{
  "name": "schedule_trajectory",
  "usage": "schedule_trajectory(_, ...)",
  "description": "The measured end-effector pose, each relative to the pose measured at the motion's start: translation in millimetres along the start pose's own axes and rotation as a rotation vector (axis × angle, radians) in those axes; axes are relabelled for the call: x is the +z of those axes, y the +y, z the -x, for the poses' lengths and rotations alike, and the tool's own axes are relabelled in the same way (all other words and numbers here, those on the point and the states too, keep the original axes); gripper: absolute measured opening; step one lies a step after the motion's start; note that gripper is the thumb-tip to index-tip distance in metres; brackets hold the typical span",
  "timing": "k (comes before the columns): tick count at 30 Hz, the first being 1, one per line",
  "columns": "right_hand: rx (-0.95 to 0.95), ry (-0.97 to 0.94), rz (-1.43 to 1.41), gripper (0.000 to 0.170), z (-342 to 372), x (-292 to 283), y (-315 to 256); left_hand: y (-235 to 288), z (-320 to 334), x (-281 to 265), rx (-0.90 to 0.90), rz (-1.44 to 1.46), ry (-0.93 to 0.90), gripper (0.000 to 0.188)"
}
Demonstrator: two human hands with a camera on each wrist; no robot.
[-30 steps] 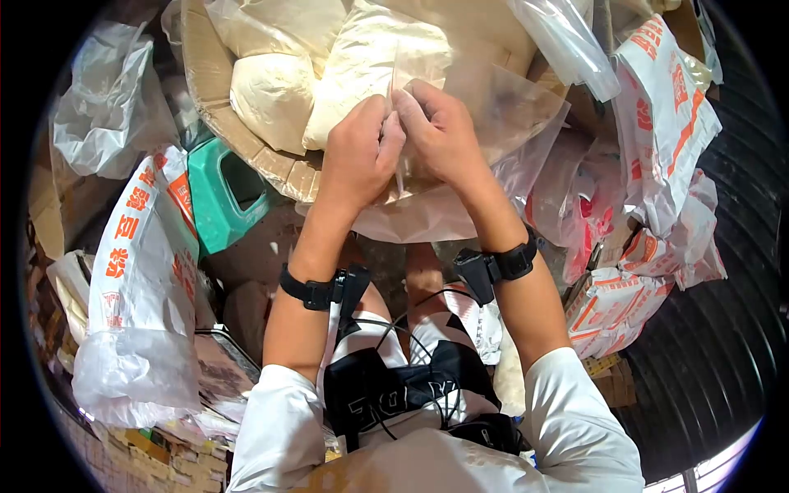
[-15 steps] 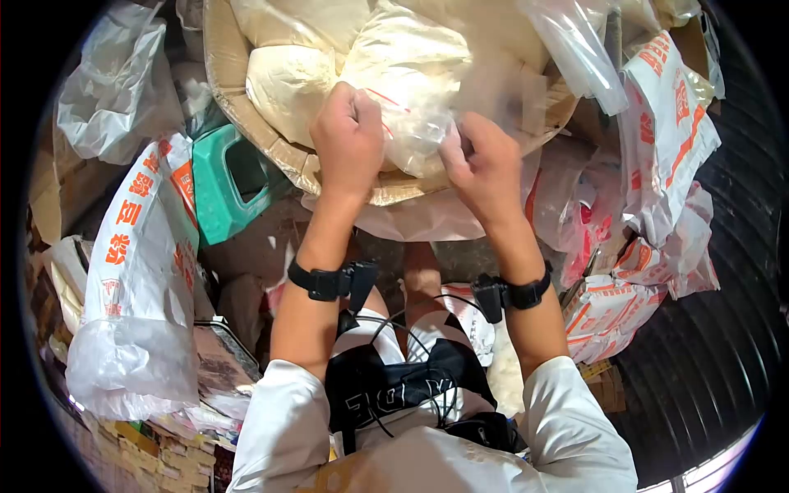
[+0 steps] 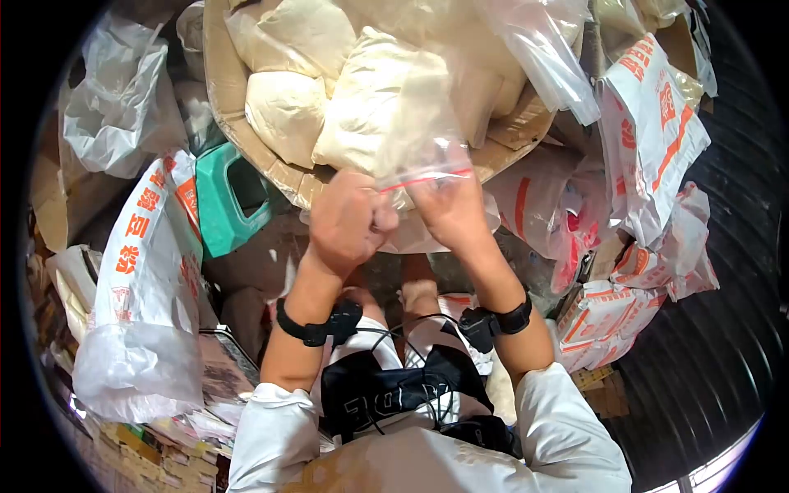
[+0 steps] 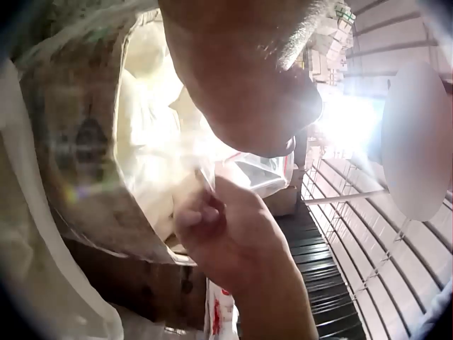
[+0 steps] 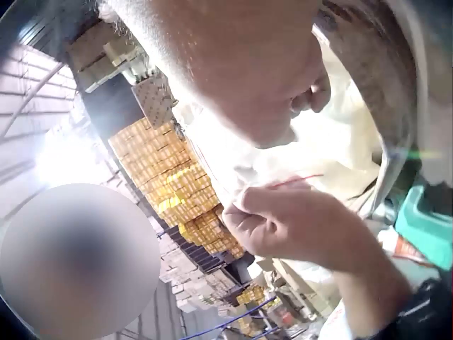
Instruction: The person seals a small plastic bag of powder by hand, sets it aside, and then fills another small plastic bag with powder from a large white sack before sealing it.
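Observation:
A clear plastic bag (image 3: 427, 164) with a red strip along its near edge stretches between both hands, over the near rim of a round cardboard container (image 3: 275, 170). My left hand (image 3: 349, 220) grips the bag's left corner with curled fingers. At the other end, my right hand (image 3: 452, 205) pinches the bag, its fingertips partly covered by plastic; in the left wrist view that hand (image 4: 233, 234) has bent fingers and thumb together. The right wrist view shows my left hand (image 5: 297, 223) beside the red strip. Filled pale bags (image 3: 362, 103) lie inside the container.
A green plastic stool (image 3: 215, 222) and a white sack with orange print (image 3: 140, 255) are at the left. More printed sacks (image 3: 657, 123) and packs (image 3: 608, 316) stand at the right, by a black ribbed surface (image 3: 707, 329). Clear bags (image 3: 546, 57) hang over the container's far right.
Both hands have come down toward the body and closer together than half a second ago. The clear bag moved with them, its red strip now stretched nearly level between the hands.

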State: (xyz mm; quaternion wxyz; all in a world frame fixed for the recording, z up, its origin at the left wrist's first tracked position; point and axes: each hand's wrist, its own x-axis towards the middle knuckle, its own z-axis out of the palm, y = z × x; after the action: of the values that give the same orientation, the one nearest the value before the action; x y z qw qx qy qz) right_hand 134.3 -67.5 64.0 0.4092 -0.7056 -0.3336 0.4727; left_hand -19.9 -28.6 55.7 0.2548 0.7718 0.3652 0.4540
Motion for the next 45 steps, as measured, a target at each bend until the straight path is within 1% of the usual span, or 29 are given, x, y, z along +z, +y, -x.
schedule_trajectory(1, -0.052, 0.005, 0.082, 0.016, -1, -1, 3, -8, 1, -8, -0.01, -0.073, 0.005, 0.012)
schedule_trajectory(4, -0.002, -0.021, 0.215, 0.018, 5, -36, -11, -33, 1, -36, -0.119, -0.299, -0.011, 0.014)
schedule_trajectory(5, -0.023, -0.009, 0.22, 0.021, 7, -42, -15, -38, 1, -35, -0.072, -0.263, -0.079, 0.017)
schedule_trajectory(8, -0.229, 0.197, 0.336, 0.02, 2, -58, 0, -29, -6, -16, -0.039, -0.023, -0.253, 0.02)
schedule_trajectory(9, -0.172, 0.234, 0.265, 0.014, -1, -66, 8, -25, -14, -15, -0.087, 0.046, -0.407, 0.023)
schedule_trajectory(10, -0.149, 0.25, 0.139, 0.009, -7, -74, 17, -25, -19, -5, -0.179, -0.002, -0.331, 0.027)
schedule_trajectory(12, 0.016, 0.389, -0.087, 0.013, -17, -86, 31, -33, -27, 21, -0.363, -0.095, -0.18, 0.037)
schedule_trajectory(13, -0.037, 0.428, 0.061, 0.018, -26, -91, 39, -48, -31, 29, -0.367, -0.214, -0.221, 0.06)
schedule_trajectory(17, -0.238, 0.473, 0.175, 0.02, -48, -87, 47, -79, -52, 57, -0.707, -0.381, -0.412, 0.099)
schedule_trajectory(19, -0.195, 0.523, 0.364, 0.02, -51, -78, 34, -79, -70, 67, -0.845, -0.435, -0.517, 0.118)
schedule_trajectory(20, -0.173, 0.547, 0.457, 0.02, -53, -75, 30, -70, -71, 73, -0.804, -0.549, -0.56, 0.123)
schedule_trajectory(21, -0.262, 0.605, 0.537, 0.018, -56, -73, 38, -58, -71, 82, -0.759, -0.664, -0.595, 0.129)
schedule_trajectory(22, -0.268, 0.612, 0.578, 0.018, -57, -70, 40, -51, -72, 89, -0.706, -0.779, -0.628, 0.134)
schedule_trajectory(24, -0.271, 0.625, 0.671, 0.02, -54, -67, 41, -54, -74, 102, -0.689, -0.784, -0.542, 0.136)
schedule_trajectory(27, -0.141, 0.57, 0.541, 0.023, -50, -68, 30, -54, -91, 122, -0.725, -0.824, -0.507, 0.132)
schedule_trajectory(29, -0.072, 0.498, 0.469, 0.022, -45, -74, 22, -53, -98, 119, -0.751, -0.748, -0.54, 0.128)
schedule_trajectory(30, -0.062, 0.523, 0.376, 0.02, -47, -76, 27, -55, -98, 110, -0.768, -0.722, -0.557, 0.126)
schedule_trajectory(31, -0.057, 0.553, 0.278, 0.02, -52, -78, 33, -60, -94, 102, -0.709, -0.655, -0.474, 0.121)
schedule_trajectory(32, -0.059, 0.584, 0.175, 0.019, -58, -81, 38, -66, -94, 96, -0.786, -0.598, -0.491, 0.12)
schedule_trajectory(33, 0.045, 0.56, 0.076, 0.022, -51, -83, 12, -66, -97, 88, -0.863, -0.54, -0.508, 0.12)
schedule_trajectory(34, 0.012, 0.585, -0.018, 0.021, -55, -83, 15, -65, -98, 82, -0.944, -0.482, -0.531, 0.119)
schedule_trajectory(35, -0.019, 0.608, -0.11, 0.021, -59, -83, 21, -62, -98, 78, -0.945, -0.5, -0.475, 0.097)
schedule_trajectory(37, -0.044, 0.643, -0.275, 0.022, -61, -79, 18, -73, -90, 65, -0.948, -0.31, -0.437, 0.08)
schedule_trajectory(38, -0.049, 0.681, -0.216, 0.022, -62, -76, 16, -84, -82, 59, -0.946, -0.213, -0.419, 0.072)
schedule_trajectory(39, -0.056, 0.719, -0.156, 0.022, -64, -74, 14, -99, -71, 53, -0.957, -0.018, -0.387, 0.053)
schedule_trajectory(41, -0.073, 0.815, 0.006, 0.019, -66, -66, 5, -124, -51, 34, -0.936, 0.445, -0.33, 0.051)
schedule_trajectory(42, -0.123, 0.79, 0.065, 0.018, -66, -61, -5, -132, -44, 24, -0.914, 0.676, -0.301, 0.051)
schedule_trajectory(44, -0.22, 0.729, 0.186, 0.018, -63, -50, -21, -129, -25, -3, -1.213, 0.998, -0.123, 0.057)
schedule_trajectory(45, -0.268, 0.673, 0.294, 0.018, -64, -45, -21, -119, -27, -13, -1.106, 1.232, -0.114, 0.071)
